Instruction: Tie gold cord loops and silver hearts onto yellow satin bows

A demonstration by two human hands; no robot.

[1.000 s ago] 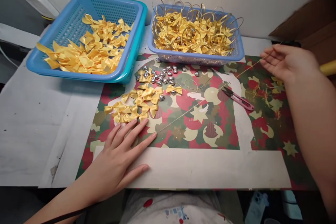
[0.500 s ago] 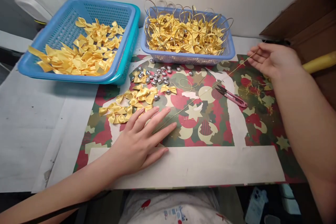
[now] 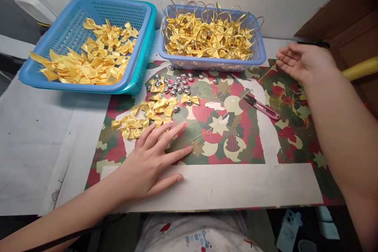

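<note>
My left hand (image 3: pixel 156 153) lies flat on the patterned paper, fingers spread, just below a group of yellow ribbon bows (image 3: pixel 153 110). My right hand (image 3: pixel 298 61) is raised at the right, its fingertips pinched on a thin gold cord (image 3: pixel 267 74). The cord runs slantwise down over the paper toward my left hand, where thin strands fan out by the index finger. A loop of gold cord (image 3: pixel 209 93) lies beside a bow with a silver bell (image 3: pixel 189 100). Several small silver bells (image 3: pixel 178 83) are scattered behind the bows.
Pink-handled thread snips (image 3: pixel 262 108) lie right of the cord. A blue basket of bows (image 3: pixel 28 76) stands back left; a second basket (image 3: pixel 206 63) holds bows with gold loops. Cord scraps (image 3: pixel 291 102) lie at right, near a cardboard wall (image 3: pixel 333 19). A phone (image 3: pixel 288 228) sits below the table edge.
My left hand has shifted slightly left and its thumb is drawn back. The fanned strands by its fingers now show. My right hand has moved slightly, still pinching the cord.
</note>
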